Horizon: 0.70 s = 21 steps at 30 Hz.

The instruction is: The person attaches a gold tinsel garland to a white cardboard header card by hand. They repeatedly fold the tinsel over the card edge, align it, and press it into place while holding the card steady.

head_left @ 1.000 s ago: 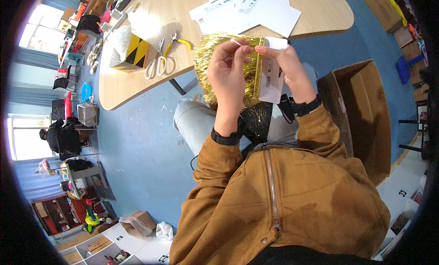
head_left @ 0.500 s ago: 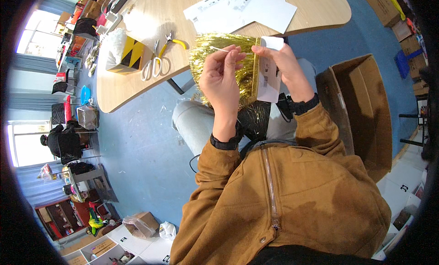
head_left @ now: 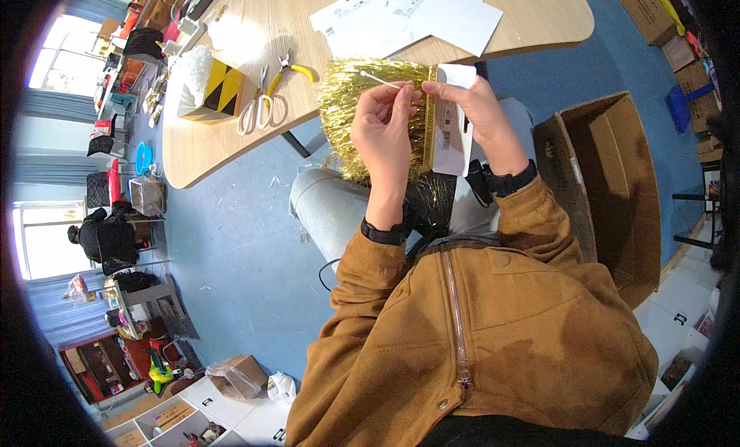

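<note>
Gold tinsel (head_left: 362,108) between both hands' grip, white card (head_left: 451,123)

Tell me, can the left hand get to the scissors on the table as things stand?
Probably yes. The scissors lie in the open near the table edge, with nothing between them and the left hand. But that hand is pinching a thin white strip by the gold tinsel.

Table edge (head_left: 231,166) just ahead, scissors (head_left: 254,112) + pliers (head_left: 297,65) left, cardboard box (head_left: 617,177) right, papers (head_left: 416,19) beyond.
</note>
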{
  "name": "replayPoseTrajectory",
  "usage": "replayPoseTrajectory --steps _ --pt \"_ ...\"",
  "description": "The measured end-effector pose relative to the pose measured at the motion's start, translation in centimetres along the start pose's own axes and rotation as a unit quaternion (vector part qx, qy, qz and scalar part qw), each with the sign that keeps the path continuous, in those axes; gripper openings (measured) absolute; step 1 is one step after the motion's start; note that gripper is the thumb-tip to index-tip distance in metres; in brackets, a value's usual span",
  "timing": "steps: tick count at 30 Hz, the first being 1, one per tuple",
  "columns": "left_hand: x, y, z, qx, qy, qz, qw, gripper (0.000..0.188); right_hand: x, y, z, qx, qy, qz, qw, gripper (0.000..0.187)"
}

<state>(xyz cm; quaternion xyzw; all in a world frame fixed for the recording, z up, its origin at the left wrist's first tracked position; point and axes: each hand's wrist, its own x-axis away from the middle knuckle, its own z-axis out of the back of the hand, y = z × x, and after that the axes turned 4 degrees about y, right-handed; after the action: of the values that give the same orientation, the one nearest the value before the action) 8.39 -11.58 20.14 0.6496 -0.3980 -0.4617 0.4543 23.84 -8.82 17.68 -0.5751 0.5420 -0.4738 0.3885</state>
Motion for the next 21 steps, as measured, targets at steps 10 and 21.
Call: replayPoseTrajectory --steps 10,21 --pt "0.4 -0.4 0.3 -0.067 0.012 -0.005 0.998 0.015 -0.2 0.4 0.0 -0.009 -0.008 0.005 1.000 0.023" --pt "1.5 0.3 0.1 -0.063 -0.013 -0.027 0.998 0.014 0.0 0.4 0.0 -0.045 -0.020 0.012 0.999 0.024"
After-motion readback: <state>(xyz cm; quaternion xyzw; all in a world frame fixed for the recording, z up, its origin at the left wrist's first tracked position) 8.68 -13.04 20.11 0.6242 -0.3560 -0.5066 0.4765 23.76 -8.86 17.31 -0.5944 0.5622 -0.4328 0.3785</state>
